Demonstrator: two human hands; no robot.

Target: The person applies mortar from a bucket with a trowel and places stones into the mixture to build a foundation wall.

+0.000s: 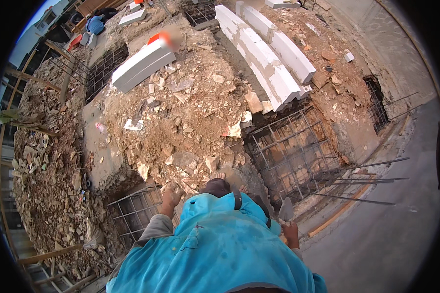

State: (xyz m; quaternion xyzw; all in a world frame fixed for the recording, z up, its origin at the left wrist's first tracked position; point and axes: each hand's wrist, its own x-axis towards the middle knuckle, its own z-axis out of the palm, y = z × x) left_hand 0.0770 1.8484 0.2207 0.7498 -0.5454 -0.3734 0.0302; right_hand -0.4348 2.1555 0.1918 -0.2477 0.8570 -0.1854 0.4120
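Note:
My right hand is closed around a trowel, low by my right side. The trowel's grey blade points up and away from me, near the edge of a pit with a rebar grid. My left hand hangs by my left side above stony ground. Its dusty fingers blend with the rubble, so their exact pose and anything in them cannot be made out. A second rebar grid lies in a pit beside that hand. My bare toes show on the dirt ahead of my blue shirt.
Two low white block walls with grey mortar run ahead on the right. White blocks lie ahead left, an orange object beside them. Rebar ends stick out over grey concrete. Far left, a person in blue is bent down.

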